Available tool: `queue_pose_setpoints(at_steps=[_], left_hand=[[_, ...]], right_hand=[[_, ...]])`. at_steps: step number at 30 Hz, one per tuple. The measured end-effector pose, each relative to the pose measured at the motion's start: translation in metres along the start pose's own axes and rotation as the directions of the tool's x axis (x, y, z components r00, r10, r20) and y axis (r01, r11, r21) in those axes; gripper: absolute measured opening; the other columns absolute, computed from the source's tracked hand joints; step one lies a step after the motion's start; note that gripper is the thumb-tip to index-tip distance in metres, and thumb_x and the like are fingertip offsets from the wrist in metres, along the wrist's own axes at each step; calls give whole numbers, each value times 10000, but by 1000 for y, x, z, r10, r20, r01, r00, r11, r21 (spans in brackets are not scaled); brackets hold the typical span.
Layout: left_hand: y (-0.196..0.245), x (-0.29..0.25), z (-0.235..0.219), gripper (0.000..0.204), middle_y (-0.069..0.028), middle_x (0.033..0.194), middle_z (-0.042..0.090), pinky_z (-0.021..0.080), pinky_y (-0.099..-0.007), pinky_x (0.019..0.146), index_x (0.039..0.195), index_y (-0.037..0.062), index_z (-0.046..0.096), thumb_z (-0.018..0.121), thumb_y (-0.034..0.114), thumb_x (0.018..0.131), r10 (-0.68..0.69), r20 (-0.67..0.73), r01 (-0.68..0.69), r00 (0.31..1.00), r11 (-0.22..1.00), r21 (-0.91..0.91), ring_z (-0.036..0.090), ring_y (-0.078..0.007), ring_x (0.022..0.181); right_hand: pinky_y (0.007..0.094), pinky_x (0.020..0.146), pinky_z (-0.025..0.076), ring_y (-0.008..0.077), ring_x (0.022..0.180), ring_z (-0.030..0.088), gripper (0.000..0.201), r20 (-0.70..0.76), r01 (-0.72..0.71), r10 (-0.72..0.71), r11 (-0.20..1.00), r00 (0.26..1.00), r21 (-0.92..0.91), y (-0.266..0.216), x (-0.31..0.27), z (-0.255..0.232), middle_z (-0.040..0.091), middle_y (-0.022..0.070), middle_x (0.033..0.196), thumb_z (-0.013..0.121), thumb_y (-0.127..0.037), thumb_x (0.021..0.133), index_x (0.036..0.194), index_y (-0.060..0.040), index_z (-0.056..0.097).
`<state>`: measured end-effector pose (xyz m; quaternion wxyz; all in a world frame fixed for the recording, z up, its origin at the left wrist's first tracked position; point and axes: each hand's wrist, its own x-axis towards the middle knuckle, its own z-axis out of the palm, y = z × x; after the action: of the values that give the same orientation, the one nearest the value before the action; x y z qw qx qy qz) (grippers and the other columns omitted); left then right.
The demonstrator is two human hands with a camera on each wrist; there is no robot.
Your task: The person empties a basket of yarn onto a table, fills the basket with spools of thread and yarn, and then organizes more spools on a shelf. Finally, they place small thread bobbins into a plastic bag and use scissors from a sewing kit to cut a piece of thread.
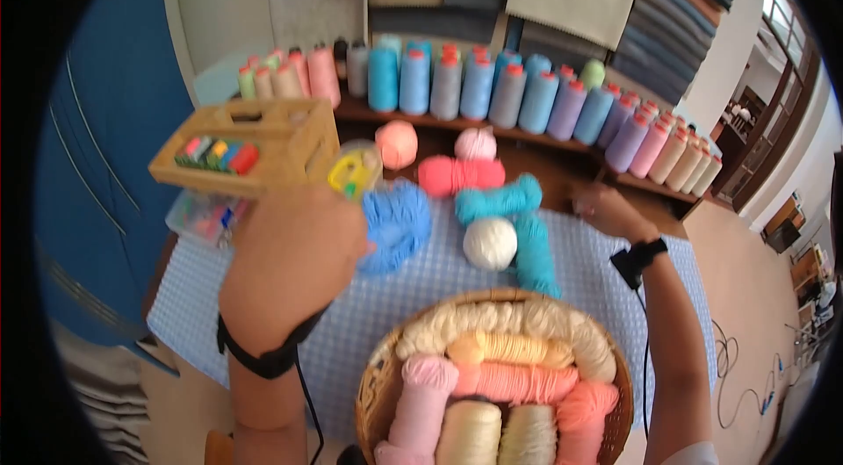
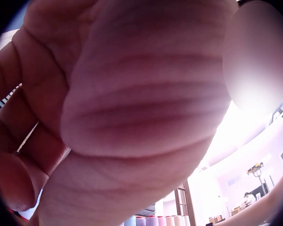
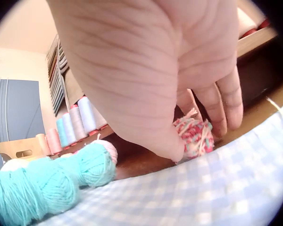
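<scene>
My right hand (image 1: 606,209) reaches to the table's back right edge. In the right wrist view its thumb and fingers close around a small ball of red, cream and green mixed yarn (image 3: 194,136), low by the checked cloth. My left hand (image 1: 294,245) is raised over the table's left side, its fingers mostly hidden in the head view. The left wrist view shows its palm (image 2: 132,94) with loosely bent fingers and nothing held. Right beside it lies a blue yarn skein (image 1: 395,223). Teal skeins (image 1: 499,200) and a white yarn ball (image 1: 490,244) lie between the hands.
In front stands a wicker basket (image 1: 376,382) of pastel skeins and cones. A red skein (image 1: 461,175), a pink ball (image 1: 476,144) and a peach ball (image 1: 397,144) sit farther back. Thread cones (image 1: 477,89) line the shelf behind. A wooden box (image 1: 290,136) stands left.
</scene>
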<state>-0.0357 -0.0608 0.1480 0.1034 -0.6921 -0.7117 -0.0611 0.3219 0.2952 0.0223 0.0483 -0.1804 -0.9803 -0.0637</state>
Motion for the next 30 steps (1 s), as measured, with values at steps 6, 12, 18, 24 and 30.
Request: queue_pose_setpoints(at_steps=[6,12,18,24,30], left_hand=[[-4,-11,10,188,-112,792,651,478,-461,737,747,57,699,755,232,787,86,-274,-109,958,992,-70,617,-332,834],[-14,-8,36,201,-65,779,601,479,-437,730,773,80,655,748,256,804,230,-568,-309,790,950,-46,591,-295,824],[-8,-12,31,211,-82,776,600,483,-434,731,772,69,651,756,250,795,243,-560,-325,792,944,-50,596,-300,822],[-9,-21,32,202,-84,801,624,489,-433,749,776,59,667,752,241,799,229,-575,-349,785,931,-105,607,-302,844],[5,-21,26,173,-65,842,655,499,-424,784,800,63,697,747,229,804,136,-504,-279,853,935,-220,620,-293,877]], right_hand=[[411,907,533,373,1006,649,333,-284,-260,312,943,907,207,-47,0,-40,647,180,1086,722,-41,815,1145,-37,686],[322,750,534,248,893,677,427,-251,-130,220,934,943,331,-172,2,-125,676,96,1023,822,-16,752,1145,-45,659],[380,797,561,295,950,718,375,-232,353,-281,855,931,380,-258,0,-151,695,155,1119,823,-113,783,1110,-37,658],[332,697,588,233,822,689,317,-271,507,-434,797,859,330,-295,1,-153,635,122,1094,739,-82,765,1078,-35,714],[338,606,556,234,750,679,352,-183,464,-426,814,886,351,-291,-18,-159,652,103,1014,757,-159,778,1100,-48,669]])
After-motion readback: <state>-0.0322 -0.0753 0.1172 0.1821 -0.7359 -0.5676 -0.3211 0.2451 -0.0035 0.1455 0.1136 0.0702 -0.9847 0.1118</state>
